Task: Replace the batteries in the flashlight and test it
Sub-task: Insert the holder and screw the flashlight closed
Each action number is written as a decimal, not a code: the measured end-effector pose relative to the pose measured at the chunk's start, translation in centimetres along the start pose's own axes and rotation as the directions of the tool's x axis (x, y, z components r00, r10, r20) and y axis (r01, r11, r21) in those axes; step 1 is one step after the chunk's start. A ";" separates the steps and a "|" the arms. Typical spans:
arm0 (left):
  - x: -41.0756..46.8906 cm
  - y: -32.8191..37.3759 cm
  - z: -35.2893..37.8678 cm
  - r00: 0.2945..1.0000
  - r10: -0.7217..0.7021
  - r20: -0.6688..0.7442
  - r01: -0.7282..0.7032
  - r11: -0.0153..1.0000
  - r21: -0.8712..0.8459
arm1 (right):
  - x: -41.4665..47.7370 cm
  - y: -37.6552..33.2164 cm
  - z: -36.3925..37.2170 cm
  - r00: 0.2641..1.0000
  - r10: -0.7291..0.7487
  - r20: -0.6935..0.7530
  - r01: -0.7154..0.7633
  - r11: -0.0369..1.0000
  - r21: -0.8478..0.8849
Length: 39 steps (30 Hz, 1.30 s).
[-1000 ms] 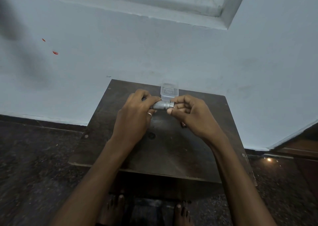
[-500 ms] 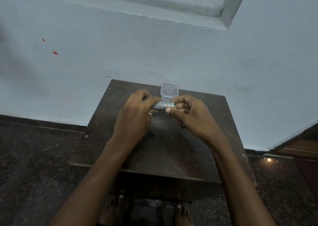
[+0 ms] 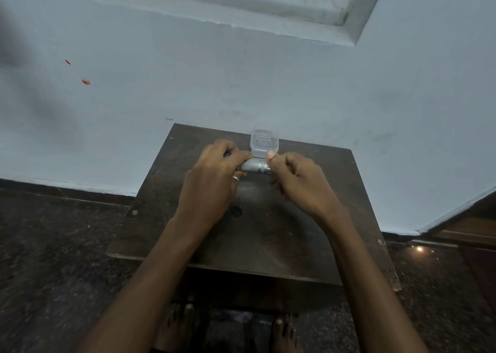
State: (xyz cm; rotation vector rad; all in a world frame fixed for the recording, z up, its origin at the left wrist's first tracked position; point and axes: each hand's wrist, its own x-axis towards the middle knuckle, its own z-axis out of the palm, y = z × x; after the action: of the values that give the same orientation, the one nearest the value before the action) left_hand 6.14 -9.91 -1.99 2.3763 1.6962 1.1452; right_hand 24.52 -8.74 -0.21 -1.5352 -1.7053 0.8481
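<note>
Flashlight, end cap at three o'clock: unscrewing, judged.
Left hand grips barrel; right hand pinches cap; next, twist free.

The table is left bare from its middle toward 6 o'clock. Toward 12 o'clock the way is blocked by a clear plastic box at the far edge, with the wall directly behind it.
</note>
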 end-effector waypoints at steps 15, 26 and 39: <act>0.0 -0.1 -0.1 1.000 -0.003 0.010 0.003 1.000 0.009 | 0.4 0.9 -0.7 0.993 -0.083 0.090 0.078 0.996 0.053; -0.1 -0.2 0.0 1.000 0.009 0.009 -0.009 1.000 -0.005 | -0.2 0.1 -0.7 0.994 -0.079 0.073 0.081 0.996 -0.021; 0.2 -0.4 0.2 1.000 -0.021 -0.021 0.019 0.998 -0.058 | 0.0 -0.3 0.6 0.999 0.036 0.036 -0.049 0.898 0.437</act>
State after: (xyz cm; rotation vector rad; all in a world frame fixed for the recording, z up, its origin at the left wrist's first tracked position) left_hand 5.94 -9.49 -2.17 2.3167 1.6655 1.2043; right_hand 23.86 -8.77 -0.24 -1.2572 -1.3780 1.1881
